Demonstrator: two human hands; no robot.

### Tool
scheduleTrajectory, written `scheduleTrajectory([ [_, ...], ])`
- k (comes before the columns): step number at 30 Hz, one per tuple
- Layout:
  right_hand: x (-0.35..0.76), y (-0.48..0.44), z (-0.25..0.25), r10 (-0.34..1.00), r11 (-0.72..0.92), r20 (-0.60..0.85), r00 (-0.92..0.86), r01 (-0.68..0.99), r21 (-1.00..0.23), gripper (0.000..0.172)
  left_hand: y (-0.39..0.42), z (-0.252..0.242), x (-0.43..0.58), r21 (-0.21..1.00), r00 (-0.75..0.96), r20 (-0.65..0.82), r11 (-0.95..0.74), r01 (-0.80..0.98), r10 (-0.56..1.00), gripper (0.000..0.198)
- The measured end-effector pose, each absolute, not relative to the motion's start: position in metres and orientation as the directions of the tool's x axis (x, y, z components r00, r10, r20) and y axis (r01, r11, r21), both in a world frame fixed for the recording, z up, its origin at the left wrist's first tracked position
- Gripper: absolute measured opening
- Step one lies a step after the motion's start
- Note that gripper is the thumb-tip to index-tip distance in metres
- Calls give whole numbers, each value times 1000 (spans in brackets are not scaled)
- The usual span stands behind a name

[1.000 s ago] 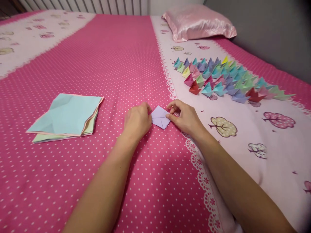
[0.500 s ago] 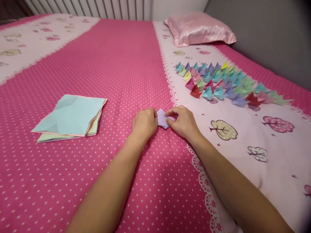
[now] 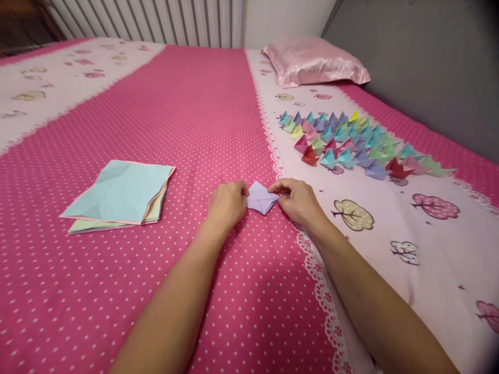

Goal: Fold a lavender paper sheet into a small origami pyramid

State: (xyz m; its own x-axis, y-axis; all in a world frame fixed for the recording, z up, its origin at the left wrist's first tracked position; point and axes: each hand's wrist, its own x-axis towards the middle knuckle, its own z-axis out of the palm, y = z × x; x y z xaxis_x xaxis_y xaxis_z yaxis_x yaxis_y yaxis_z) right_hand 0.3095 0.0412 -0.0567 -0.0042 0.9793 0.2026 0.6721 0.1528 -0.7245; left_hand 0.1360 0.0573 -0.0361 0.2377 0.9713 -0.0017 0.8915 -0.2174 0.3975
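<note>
A small folded sheet of lilac origami paper (image 3: 260, 198), diamond-shaped with crossing creases on its face, lies low over the pink dotted bedspread (image 3: 249, 291). My left hand (image 3: 229, 203) pinches its left corner between thumb and fingers. On the opposite side, my right hand (image 3: 295, 198) grips the right corner, thumb below and index finger on top. Left of my hands lies a stack of square paper (image 3: 120, 189), light blue uppermost, with pink and green edges showing beneath. Rows of small folded paper boats (image 3: 345, 156) in many colours stand to the right.
A shiny pink pillow (image 3: 315, 62) rests at the far right of the bed. Behind the bed stands a white slatted radiator-like panel (image 3: 187, 23). A grey surface (image 3: 424, 67) rises along the right side.
My hands have moved slightly apart to the paper's two side corners, so more of its lilac face shows. The view has tilted up a little.
</note>
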Motion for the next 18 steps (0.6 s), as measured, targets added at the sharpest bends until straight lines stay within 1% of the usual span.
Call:
scheduleTrajectory([
  [3,310,42,-54,974,221,216,-70,517,-827,42,56,-34,136,397,252,5,-234,887,968,26],
  [6,307,43,-51,955,298,269,-127,403,-866,40,54,-31,134,405,272,22,-258,877,962,25],
  [8,304,42,-50,945,325,275,-178,409,-852,33,53,-27,132,428,274,33,-261,865,961,22],
  [10,301,42,-50,937,343,262,-229,482,-806,27,51,-20,130,464,236,80,-246,851,968,20],
  [11,300,42,-50,934,352,255,-250,521,-778,27,49,-15,129,493,207,116,-237,837,972,19],
  [13,299,42,-51,923,374,241,-298,559,-740,30,45,-3,129,596,159,174,-232,769,972,18],
  [15,300,43,-53,913,388,223,-341,562,-730,34,36,11,130,760,203,136,-234,606,970,17],
  [17,300,43,-53,914,383,206,-350,575,-723,33,24,24,133,900,362,45,-195,390,931,17],
  [18,299,43,-53,918,376,200,-343,587,-717,30,16,31,136,936,457,13,-171,306,890,17],
])
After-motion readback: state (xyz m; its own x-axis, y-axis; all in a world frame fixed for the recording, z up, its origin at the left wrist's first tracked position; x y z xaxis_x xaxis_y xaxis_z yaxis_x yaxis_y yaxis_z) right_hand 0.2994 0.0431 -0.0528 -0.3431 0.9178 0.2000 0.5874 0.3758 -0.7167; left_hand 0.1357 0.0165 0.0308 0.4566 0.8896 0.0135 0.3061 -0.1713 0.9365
